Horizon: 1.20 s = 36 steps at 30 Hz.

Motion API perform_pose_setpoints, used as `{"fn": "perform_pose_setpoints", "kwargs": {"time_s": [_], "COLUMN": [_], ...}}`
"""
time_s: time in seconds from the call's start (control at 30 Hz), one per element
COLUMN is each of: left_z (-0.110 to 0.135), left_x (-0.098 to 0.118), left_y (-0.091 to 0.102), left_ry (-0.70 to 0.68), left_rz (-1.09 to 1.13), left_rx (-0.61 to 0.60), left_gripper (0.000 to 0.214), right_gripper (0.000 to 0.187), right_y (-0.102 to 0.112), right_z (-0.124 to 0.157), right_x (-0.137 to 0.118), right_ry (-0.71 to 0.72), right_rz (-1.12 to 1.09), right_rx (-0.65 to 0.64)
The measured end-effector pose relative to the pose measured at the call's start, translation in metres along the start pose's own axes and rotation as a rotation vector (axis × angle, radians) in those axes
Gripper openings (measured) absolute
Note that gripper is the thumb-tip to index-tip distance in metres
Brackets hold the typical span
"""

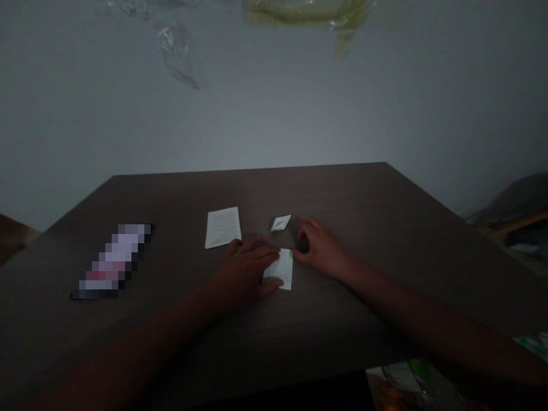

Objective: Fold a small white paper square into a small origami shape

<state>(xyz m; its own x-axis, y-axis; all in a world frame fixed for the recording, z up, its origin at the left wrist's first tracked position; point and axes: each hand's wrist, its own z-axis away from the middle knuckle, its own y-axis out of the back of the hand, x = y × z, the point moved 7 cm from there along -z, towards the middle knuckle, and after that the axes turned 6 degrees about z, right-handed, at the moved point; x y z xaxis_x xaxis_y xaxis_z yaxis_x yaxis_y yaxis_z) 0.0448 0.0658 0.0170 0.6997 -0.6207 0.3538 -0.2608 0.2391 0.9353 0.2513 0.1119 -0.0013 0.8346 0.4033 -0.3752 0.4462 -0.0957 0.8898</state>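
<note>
A small printed paper sheet [286, 269] lies flat on the brown wooden table [359, 200], around the middle from left to right, its right edge and near right corner uncovered. The left hand [247, 265] covers its left part. Just beyond the sheet sits a little folded white piece [281, 223], and on the far left of the left hand a squarish printed paper stack [223, 228] lies close to the fingers. Bare tabletop stretches to the right of the right hand [319, 246] and across the far side up to the straight back edge; there is also room between the stack and the dark-edged phone [113, 262] at the left.

The left hand is palm down, fingers reaching right and spread, thumb apart from them, both resting on the sheet. The right hand is on its side, fingers curled, thumb and forefinger apart with a gap between; the thumb tip is at the far right corner, though whether it touches cannot be told.

Lines of print show on the sheet and stack, too small to read; the phone's screen is pixelated. Behind, clear plastic [177, 51] and yellowish plastic [306, 12] hang against a pale wall [299, 114].
</note>
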Motion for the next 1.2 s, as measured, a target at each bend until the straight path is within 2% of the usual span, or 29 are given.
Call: {"fn": "perform_pose_setpoints", "kwargs": {"time_s": [0.27,0.37,0.53,0.7,0.83,0.93,1.2], "left_z": [-0.001,-0.001,-0.001,0.000,-0.001,-0.001,0.000], "left_x": [0.002,0.004,0.005,0.008,0.005,0.006,0.009], "left_y": [0.002,0.005,0.004,0.005,0.000,0.000,0.002], "left_ry": [0.024,0.016,0.043,0.020,0.038,0.029,0.012], "left_rz": [-0.007,-0.007,-0.001,0.003,-0.024,-0.022,0.012], "left_rx": [-0.005,0.014,-0.028,0.010,-0.009,-0.020,-0.012], "left_gripper": [0.051,0.049,0.052,0.052,0.061,0.056,0.058], "right_gripper": [0.027,0.026,0.029,0.032,0.043,0.050,0.046], "right_y": [-0.003,-0.003,0.002,0.005,0.006,0.007,0.006], "right_z": [-0.008,-0.003,0.016,0.028,0.035,0.038,0.035], "right_x": [0.008,-0.001,-0.021,-0.032,-0.040,-0.044,-0.039], "right_ry": [-0.051,0.013,0.155,0.195,0.217,0.242,0.215], "right_rz": [0.017,0.014,-0.012,-0.058,-0.104,-0.150,-0.178], "right_rx": [0.039,0.009,-0.045,-0.110,-0.124,-0.159,-0.160]}}
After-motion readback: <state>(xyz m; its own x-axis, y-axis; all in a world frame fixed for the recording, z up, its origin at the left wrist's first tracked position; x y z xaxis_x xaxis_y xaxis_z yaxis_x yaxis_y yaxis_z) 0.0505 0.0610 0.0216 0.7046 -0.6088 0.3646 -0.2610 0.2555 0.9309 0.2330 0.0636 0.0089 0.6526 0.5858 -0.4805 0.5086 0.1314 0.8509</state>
